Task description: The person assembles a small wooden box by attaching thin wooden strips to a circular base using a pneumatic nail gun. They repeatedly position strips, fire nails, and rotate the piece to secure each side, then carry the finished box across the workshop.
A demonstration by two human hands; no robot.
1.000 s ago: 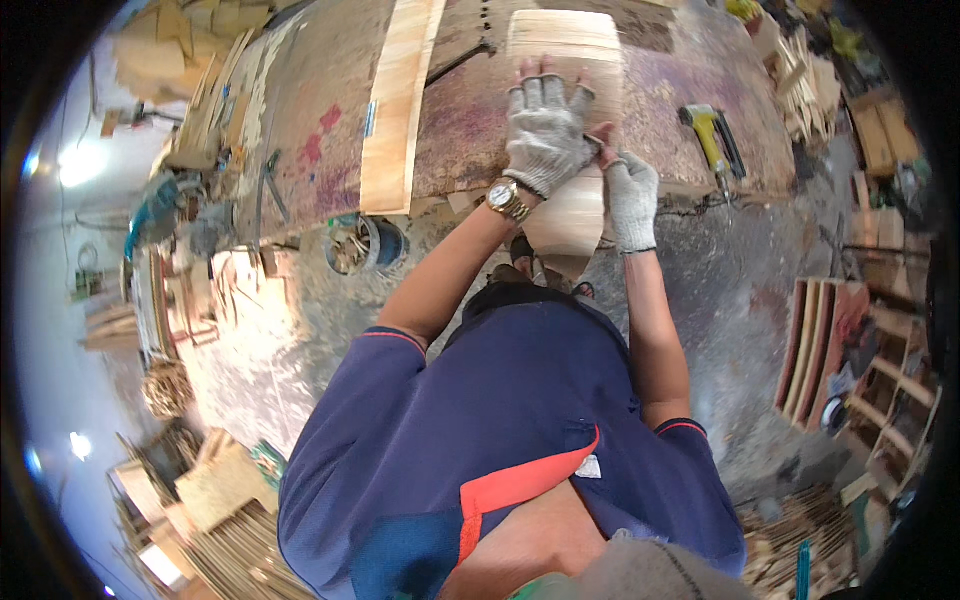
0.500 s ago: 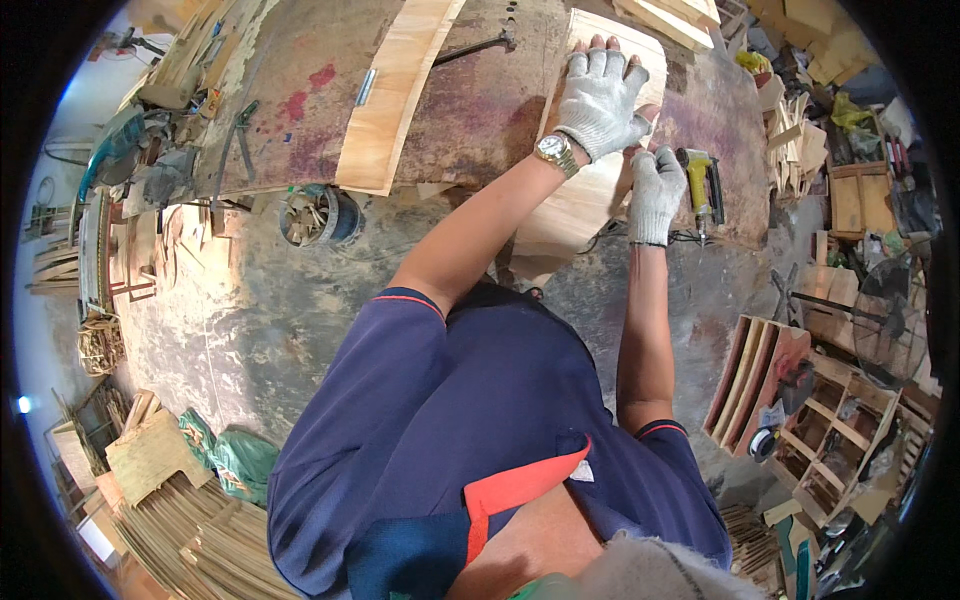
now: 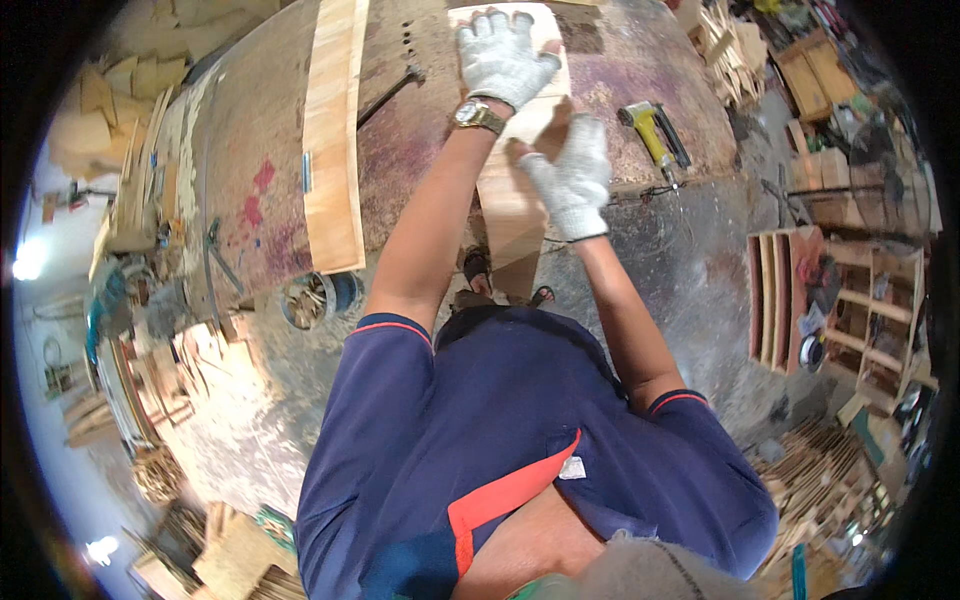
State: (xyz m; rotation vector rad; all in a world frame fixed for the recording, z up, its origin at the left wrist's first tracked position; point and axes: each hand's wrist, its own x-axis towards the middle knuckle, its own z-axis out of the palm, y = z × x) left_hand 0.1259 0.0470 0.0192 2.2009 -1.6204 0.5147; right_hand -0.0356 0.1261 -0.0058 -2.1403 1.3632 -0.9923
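A long pale wooden board (image 3: pixel 506 190) lies on the worn workbench, its near end jutting past the front edge. On its far part my left hand (image 3: pixel 506 62), in a fingerless grey knit glove with a watch at the wrist, rests flat with fingers spread. My right hand (image 3: pixel 576 178), gloved likewise, is over the board's right edge. Its fingers are stretched out and the thumb stands apart, with nothing visible between them. Whether it touches the wood I cannot tell. To its right lies a yellow and black nail gun (image 3: pixel 652 138) with a hose.
Left of my arm lies another long board (image 3: pixel 336 140), with a hammer (image 3: pixel 392 92) beside it. A bucket of wood scraps (image 3: pixel 312 300) stands below the bench (image 3: pixel 270 120). Offcuts (image 3: pixel 728 50) pile up at the far right, and a wooden compartment rack (image 3: pixel 868 310) stands at right.
The view has shifted. My right hand has gone from curled fingers at the board's edge to stretched fingers with the thumb apart. My left hand stays flat on the board.
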